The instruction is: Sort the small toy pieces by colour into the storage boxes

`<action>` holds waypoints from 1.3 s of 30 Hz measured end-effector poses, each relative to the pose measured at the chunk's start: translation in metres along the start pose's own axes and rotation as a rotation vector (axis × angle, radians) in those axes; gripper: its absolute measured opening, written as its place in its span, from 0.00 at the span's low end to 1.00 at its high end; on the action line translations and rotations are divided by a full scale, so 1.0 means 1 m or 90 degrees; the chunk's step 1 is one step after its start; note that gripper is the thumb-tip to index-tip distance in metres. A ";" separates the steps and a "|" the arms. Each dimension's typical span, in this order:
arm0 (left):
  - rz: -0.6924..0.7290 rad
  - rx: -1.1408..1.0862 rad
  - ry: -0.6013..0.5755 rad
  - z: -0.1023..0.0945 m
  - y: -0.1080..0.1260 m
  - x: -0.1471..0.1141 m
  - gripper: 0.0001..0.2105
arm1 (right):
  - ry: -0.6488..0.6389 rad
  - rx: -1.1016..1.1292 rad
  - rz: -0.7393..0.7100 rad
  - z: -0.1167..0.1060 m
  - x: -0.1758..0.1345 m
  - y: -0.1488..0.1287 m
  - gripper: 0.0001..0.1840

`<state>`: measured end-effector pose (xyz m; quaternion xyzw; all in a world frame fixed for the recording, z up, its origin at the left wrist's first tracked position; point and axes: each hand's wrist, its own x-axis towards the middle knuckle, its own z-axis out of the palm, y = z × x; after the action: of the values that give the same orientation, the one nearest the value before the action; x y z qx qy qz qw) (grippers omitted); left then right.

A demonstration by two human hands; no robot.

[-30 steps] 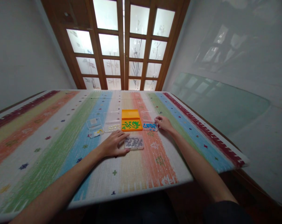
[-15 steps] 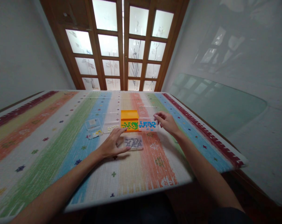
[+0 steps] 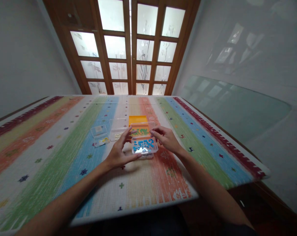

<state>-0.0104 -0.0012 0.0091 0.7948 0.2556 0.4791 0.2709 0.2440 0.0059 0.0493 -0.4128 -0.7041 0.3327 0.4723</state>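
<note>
A clear plastic box of small blue pieces [image 3: 144, 145], its lid [image 3: 143, 124] raised, is between my hands above another clear box [image 3: 148, 156], which it mostly covers. My left hand [image 3: 119, 150] is curved around its left side, thumb at the front edge and fingers by the lid. With thumb and fingers pinched, my right hand [image 3: 164, 137] grips its right side near the lid. Behind it stands an open orange box [image 3: 138, 119] with small green pieces [image 3: 140, 131], seen partly through the clear lid.
To the left are an open clear box [image 3: 114, 135] with pale pieces, partly behind my left hand, and a small open box [image 3: 99, 136] with yellow pieces. A striped cloth [image 3: 72, 157] covers the table. Walls flank both sides; wooden doors [image 3: 131, 65] stand beyond.
My right hand has brought the clear box of blue pieces left and nearer, from beside the orange box to above the box of dark pieces. My left hand now meets it.
</note>
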 end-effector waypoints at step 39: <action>0.224 0.151 0.049 -0.002 0.012 0.003 0.21 | -0.154 -0.040 -0.329 0.001 -0.018 0.007 0.28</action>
<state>-0.0093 -0.0076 0.0195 0.8347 0.1775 0.5154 0.0782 0.2490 -0.0073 0.0361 -0.1910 -0.8472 0.2261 0.4412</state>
